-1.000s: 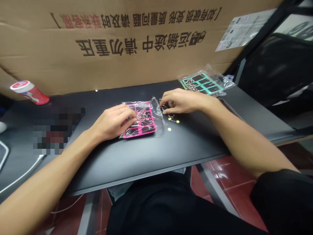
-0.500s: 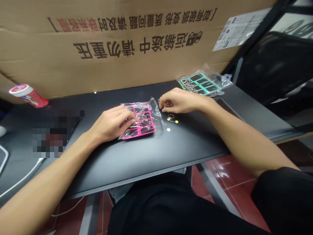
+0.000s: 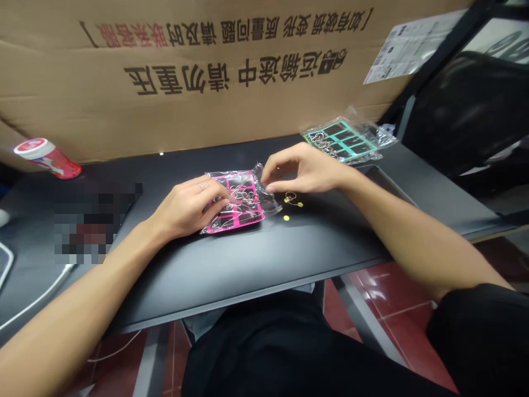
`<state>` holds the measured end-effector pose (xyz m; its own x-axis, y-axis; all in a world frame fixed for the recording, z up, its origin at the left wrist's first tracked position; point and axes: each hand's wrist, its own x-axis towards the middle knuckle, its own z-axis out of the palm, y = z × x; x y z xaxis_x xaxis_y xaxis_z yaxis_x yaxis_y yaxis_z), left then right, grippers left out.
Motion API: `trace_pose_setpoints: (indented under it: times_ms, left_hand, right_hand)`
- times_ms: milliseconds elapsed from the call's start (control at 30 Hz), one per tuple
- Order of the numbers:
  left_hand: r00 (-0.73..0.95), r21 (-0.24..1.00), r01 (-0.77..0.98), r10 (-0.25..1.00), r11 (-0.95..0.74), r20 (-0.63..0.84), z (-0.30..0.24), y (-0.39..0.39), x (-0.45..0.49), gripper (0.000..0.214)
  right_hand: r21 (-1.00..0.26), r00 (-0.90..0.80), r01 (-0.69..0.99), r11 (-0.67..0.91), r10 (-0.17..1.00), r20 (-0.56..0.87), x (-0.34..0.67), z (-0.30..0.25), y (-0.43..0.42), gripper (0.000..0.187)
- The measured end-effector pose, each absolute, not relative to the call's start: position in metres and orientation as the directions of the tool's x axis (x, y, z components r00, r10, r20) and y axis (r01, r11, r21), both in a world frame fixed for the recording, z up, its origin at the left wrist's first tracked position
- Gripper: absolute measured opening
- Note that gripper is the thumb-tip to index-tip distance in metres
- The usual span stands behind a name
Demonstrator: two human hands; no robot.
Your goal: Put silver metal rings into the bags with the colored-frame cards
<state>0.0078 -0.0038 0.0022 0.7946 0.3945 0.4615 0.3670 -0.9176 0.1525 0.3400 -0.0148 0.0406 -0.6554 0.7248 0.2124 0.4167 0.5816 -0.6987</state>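
Observation:
A clear plastic bag (image 3: 270, 205) lies on the dark table. In it is a pink-framed card (image 3: 259, 216) with black panels, and several metal rings (image 3: 248, 197) show through the film. My left hand (image 3: 190, 205) rests on the bag's left part, thumb and fingers closed on it. At the bag's right end, my right hand (image 3: 303, 168) has its thumb and fingertips closed on the loose film. Just below that hand lie a metal ring (image 3: 291, 196) with small yellow discs (image 3: 300, 204) and a separate yellow disc (image 3: 286, 218).
A second bag with a turquoise-framed card (image 3: 351, 142) lies at the back right, beside a dark flat tray-like object (image 3: 386, 182). A red-and-white canister (image 3: 49, 158) stands tilted-looking at the far left. Behind the table rises a cardboard box (image 3: 231, 121). A white cable (image 3: 37, 300) crosses the left side.
My right hand has moved slightly left, from the table beside the bag onto its loose right end. My left hand stays on the bag.

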Motion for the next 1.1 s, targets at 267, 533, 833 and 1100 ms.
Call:
trace_pose_setpoints:
  times_ms: [267, 533, 833, 1100]
  left_hand:
    - [0.797, 0.159, 0.357, 0.389, -0.920, 0.462, 0.002, -0.003, 0.007, 0.006]
    - [0.806, 0.148, 0.360, 0.387, -0.921, 0.448, 0.001, -0.002, 0.007, 0.008]
    - [0.803, 0.160, 0.353, 0.386, -0.922, 0.454, 0.001, -0.002, 0.007, 0.007]
    - [0.805, 0.164, 0.358, 0.393, -0.919, 0.445, 0.001, -0.002, 0.007, 0.007]
  right_hand:
    - [-0.457, -0.676, 0.679, 0.574, 0.732, -0.084, 0.372, 0.041, 0.003, 0.053]
    - [-0.556, -0.692, 0.667, 0.496, 0.690, -0.214, 0.365, 0.044, 0.001, 0.031]
    - [-0.471, -0.646, 0.715, 0.516, 0.745, -0.165, 0.361, 0.046, 0.000, 0.015]
    - [-0.387, -0.662, 0.695, 0.606, 0.749, -0.014, 0.360, 0.042, -0.002, 0.017]
